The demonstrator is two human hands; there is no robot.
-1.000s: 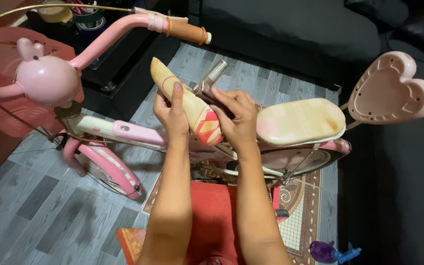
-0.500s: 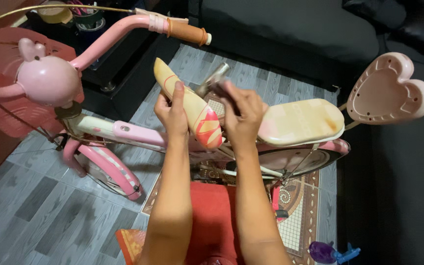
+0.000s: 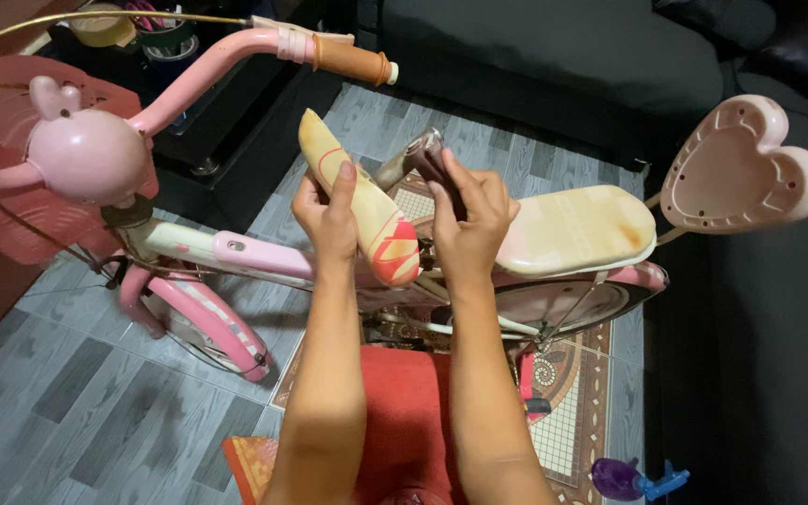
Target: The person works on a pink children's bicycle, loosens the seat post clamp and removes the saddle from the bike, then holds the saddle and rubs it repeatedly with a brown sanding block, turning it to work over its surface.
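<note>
Left hand [image 3: 327, 217] grips a cream bike seat [image 3: 359, 210]; right hand [image 3: 468, 220] closed around a metal seat post [image 3: 427, 159] above a pink bicycle [image 3: 236, 252]

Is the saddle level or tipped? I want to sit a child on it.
Tipped: the saddle points nose-up, held by the left hand.

Open air above the saddle [image 3: 357, 201] and rear seat [image 3: 577, 229]. Handlebar [image 3: 236, 56] and round pink ornament [image 3: 86, 154] crowding the left, heart-shaped backrest [image 3: 741, 168] blocking the right. Frame tube [image 3: 236, 252] and rear wheel [image 3: 554, 304] closing off below. Bare floor [image 3: 67, 402] lower left. Sofa [image 3: 554, 56] walling the far side.
</note>
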